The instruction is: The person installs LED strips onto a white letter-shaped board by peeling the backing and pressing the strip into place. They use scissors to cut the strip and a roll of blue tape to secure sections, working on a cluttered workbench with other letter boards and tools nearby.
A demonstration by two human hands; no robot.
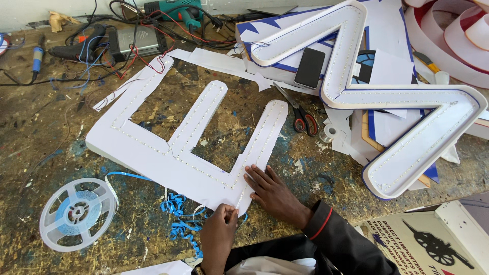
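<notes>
Left hand (220, 230): reaching up from the near edge, fingertips pinching the LED strip (237, 199) at the near corner of the white letter panel (168, 160).
Right hand (273, 191): lying flat, fingers spread and grasping nothing, pressing on the panel's near right corner.
Letter panel: lying flat at the middle of the table (46, 127), its three prongs pointing far.
Table: showing a worn, paint-spattered top.
Around: empty reel (77, 213) sitting near left; blue backing tape (177, 216) curling beside the left hand; scissors (298, 111) lying right of the panel; a second lit letter (407, 102) with a phone (309, 67) resting far right.
</notes>
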